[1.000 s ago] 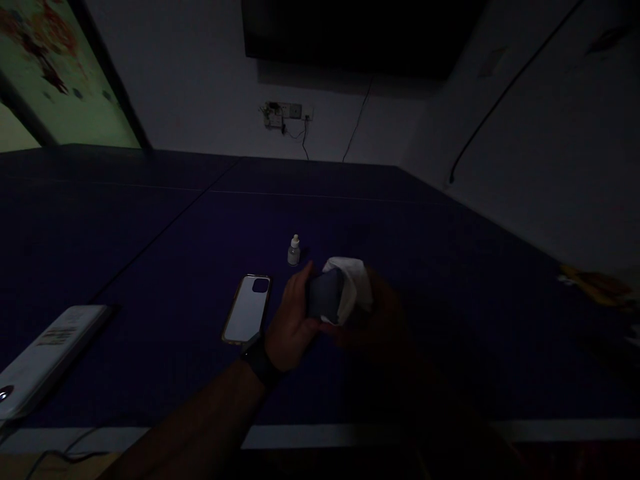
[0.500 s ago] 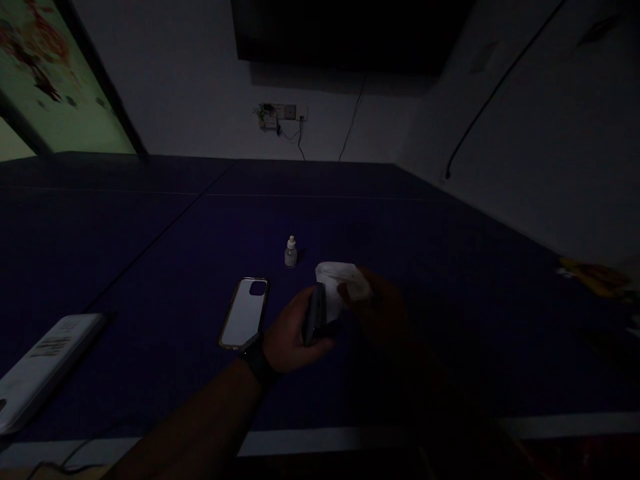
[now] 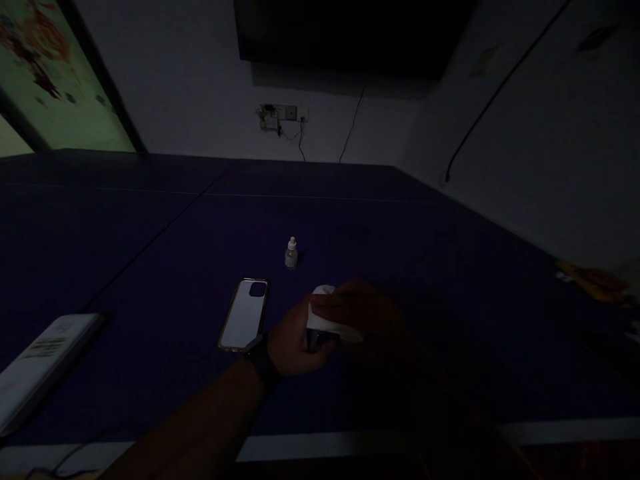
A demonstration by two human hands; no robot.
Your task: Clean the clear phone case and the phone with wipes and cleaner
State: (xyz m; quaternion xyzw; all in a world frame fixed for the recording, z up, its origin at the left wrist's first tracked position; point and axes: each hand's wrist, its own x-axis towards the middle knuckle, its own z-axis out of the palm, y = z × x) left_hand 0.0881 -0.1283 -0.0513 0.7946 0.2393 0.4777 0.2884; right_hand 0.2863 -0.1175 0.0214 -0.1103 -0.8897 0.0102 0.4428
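My left hand (image 3: 289,340), with a dark watch on its wrist, is closed around a dark phone (image 3: 315,339) held up on edge above the table. My right hand (image 3: 363,310) is closed on a white wipe (image 3: 327,325) and presses it over the phone, so most of the phone is hidden. A phone case (image 3: 243,315) with a clear back and brownish rim lies flat left of my hands. Behind it stands a small dropper bottle (image 3: 291,255) with a white cap, upright. The right hand is in deep shadow.
A long white box (image 3: 47,363) lies at the left of the dark blue table (image 3: 165,267). Thin cables run over the near left edge. Something yellow (image 3: 597,281) lies at the far right. Wall sockets (image 3: 285,113) and a dark screen (image 3: 345,33) are on the back wall.
My right hand has moved left and brought the wipe over the phone, covering it. The left hand keeps its hold. The case and bottle have not moved.
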